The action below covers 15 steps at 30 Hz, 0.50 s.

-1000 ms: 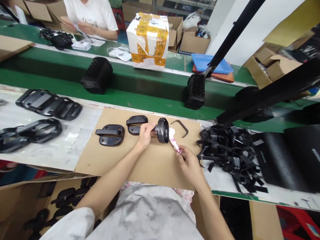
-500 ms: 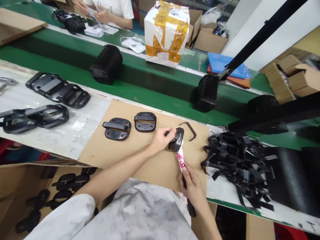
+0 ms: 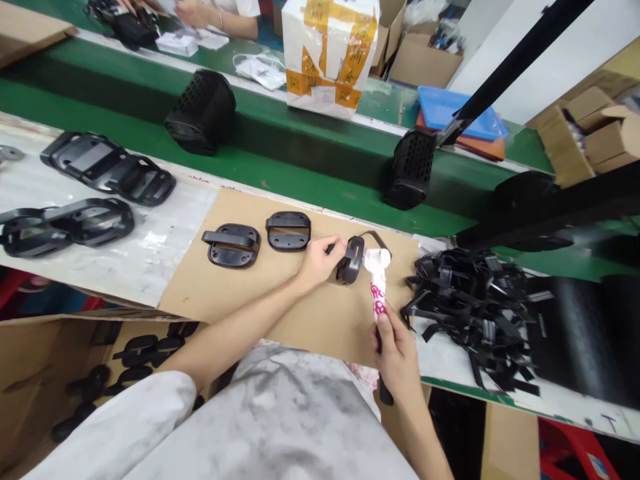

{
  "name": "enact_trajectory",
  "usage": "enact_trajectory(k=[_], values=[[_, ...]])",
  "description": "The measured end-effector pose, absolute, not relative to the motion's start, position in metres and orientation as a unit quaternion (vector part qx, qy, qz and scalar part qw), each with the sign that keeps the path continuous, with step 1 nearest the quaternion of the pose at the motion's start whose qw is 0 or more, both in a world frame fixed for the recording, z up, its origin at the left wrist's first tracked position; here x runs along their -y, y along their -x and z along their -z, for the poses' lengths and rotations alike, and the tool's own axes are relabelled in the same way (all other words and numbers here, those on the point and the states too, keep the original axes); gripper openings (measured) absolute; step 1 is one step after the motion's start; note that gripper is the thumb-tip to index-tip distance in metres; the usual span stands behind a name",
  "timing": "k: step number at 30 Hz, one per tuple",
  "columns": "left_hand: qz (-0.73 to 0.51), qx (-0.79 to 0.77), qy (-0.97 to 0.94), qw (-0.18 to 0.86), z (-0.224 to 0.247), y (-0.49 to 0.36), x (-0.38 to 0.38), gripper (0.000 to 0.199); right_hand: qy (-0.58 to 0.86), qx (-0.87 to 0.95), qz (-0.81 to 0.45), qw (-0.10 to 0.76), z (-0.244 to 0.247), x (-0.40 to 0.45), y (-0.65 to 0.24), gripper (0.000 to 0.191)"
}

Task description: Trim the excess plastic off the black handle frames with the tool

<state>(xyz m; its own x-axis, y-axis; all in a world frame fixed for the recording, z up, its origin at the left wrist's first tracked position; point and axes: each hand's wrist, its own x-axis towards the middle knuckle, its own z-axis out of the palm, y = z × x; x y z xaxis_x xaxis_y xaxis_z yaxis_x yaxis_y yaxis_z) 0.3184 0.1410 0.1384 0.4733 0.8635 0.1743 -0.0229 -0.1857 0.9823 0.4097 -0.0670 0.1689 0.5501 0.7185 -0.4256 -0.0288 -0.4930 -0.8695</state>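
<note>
My left hand (image 3: 323,259) is closed on a black plastic frame (image 3: 353,261), held up on its edge on the cardboard sheet (image 3: 300,320). In my right hand (image 3: 397,347) is a hammer (image 3: 378,287) with a white wrapped head, a pink-patterned neck and a black grip. The hammer head is just right of the frame, with a small gap between them. Behind it lies a thin bent black strip (image 3: 373,238), partly hidden. Two similar black frames with strap handles, a left one (image 3: 233,247) and a right one (image 3: 289,231), lie flat left of my left hand.
A heap of black strips (image 3: 470,307) lies at right. More black frames (image 3: 107,167) are on the left table; others fill a cardboard box (image 3: 50,360) below. Black perforated units (image 3: 203,113) stand on the green conveyor (image 3: 280,160). A co-worker's arm (image 3: 235,23) shows beyond.
The hammer head has swung from beneath the frame to its right side and now shows clearly. My left hand keeps its hold on the frame. The whole view has tilted slightly downward.
</note>
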Motion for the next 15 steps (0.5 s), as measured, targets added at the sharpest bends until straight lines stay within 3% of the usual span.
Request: enact_trajectory(k=[4,9,13,15], values=[[-0.411,-0.323,-0.66,0.54,-0.1399,-0.3183,-0.1412,0.048,0.736,0.267,-0.456,0.422,-0.1735,0.0644,-0.4112,0.064],[-0.42,-0.318,-0.657,0.539,-0.1412,-0.3183,-0.1404,0.048,0.734,0.242,-0.41,0.484,-0.1747,0.0649,-0.408,0.055],[-0.419,-0.318,-0.657,0.54,-0.1426,-0.3167,-0.1392,0.049,0.722,0.269,-0.474,0.427,-0.1747,0.0656,-0.4077,0.06],[-0.42,-0.317,-0.655,0.542,-0.1428,-0.316,-0.1387,0.05,0.723,0.26,-0.459,0.445,-0.1754,0.0663,-0.4084,0.055]])
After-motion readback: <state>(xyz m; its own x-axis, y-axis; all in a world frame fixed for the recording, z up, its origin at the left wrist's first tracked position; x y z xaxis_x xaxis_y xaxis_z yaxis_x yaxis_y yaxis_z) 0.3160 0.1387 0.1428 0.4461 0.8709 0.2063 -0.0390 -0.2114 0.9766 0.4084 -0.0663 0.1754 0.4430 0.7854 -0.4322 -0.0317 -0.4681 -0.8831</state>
